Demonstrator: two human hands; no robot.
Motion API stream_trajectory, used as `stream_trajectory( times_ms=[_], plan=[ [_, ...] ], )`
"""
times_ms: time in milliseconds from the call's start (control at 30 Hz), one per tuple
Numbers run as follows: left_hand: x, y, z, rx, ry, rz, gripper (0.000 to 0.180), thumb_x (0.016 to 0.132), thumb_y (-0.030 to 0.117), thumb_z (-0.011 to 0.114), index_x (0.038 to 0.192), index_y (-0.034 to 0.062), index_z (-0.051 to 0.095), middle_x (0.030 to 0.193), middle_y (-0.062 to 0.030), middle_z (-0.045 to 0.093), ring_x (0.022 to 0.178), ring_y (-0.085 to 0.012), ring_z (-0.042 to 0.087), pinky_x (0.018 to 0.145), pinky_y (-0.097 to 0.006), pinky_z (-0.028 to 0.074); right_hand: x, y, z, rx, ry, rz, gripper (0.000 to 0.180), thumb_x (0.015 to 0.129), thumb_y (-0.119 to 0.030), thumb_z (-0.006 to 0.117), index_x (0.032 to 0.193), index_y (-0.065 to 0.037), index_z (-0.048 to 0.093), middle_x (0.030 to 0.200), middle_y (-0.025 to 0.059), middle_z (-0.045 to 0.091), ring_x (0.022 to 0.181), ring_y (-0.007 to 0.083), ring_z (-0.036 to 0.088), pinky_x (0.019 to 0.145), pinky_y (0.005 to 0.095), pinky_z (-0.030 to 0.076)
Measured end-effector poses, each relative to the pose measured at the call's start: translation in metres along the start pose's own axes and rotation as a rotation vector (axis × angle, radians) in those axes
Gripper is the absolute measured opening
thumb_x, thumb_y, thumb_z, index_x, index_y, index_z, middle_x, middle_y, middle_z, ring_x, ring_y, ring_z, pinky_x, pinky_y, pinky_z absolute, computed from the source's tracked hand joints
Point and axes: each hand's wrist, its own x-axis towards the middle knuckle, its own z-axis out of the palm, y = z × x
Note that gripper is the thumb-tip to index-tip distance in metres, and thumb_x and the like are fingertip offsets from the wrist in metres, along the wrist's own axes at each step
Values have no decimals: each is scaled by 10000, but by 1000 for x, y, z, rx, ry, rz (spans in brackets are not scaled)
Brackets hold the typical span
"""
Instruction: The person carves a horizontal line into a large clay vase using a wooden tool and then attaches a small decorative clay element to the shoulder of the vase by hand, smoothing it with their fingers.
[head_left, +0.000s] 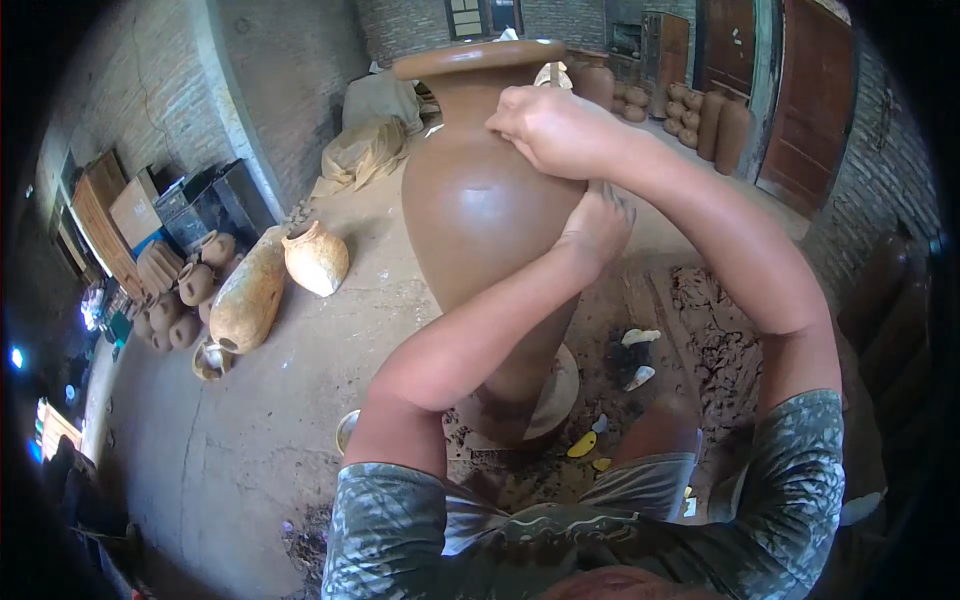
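Observation:
A tall brown clay vase (480, 205) stands upright before me, with a wide flared rim (480, 58) and a narrow foot on a pale round base (560, 400). My right hand (550, 122) is closed at the right of its shoulder, just below the neck; its fingertips press together against the wall, and whatever they pinch is hidden. Lower down, my left hand (600, 225) rests by the vase's right side, with my left forearm crossing in front of the body. Its fingers are partly hidden, so their grip is unclear.
On the floor at left lie a long mottled jar (250, 295), a pale round pot (316, 260) and several small brown pots (195, 285). Wet clay (715, 330) covers the ground at right, near a yellow piece (581, 444). More pots (685, 115) stand along the back wall.

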Motion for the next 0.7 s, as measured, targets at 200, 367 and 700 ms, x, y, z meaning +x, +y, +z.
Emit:
stream_trajectory(
  times_ms=[200,367,700],
  plan=[
    [-36,-13,-14,55,104,28,454,1047,424,523,1287,61,653,1404,-192,634,1361,-379,539,1213,-603,258,20,-3,-1,-172,-85,-156,137,841,-56,620,925,-16,721,996,124,653,1040,318,671,857,462,578],
    [-69,-31,-18,-29,308,29,470,1038,479,517,1275,98,661,1501,-209,538,1484,-387,394,1239,-619,214,36,-12,7,-249,-193,-120,162,832,-68,632,945,-6,731,1045,120,656,1074,294,665,882,429,594],
    [-137,-75,-5,-271,512,6,449,908,422,709,1207,91,659,1554,-80,525,1511,-266,400,1252,-572,243,28,2,4,-373,-159,-271,277,859,-126,642,1093,-45,766,1040,53,655,1008,234,665,795,391,606]
  ],
)
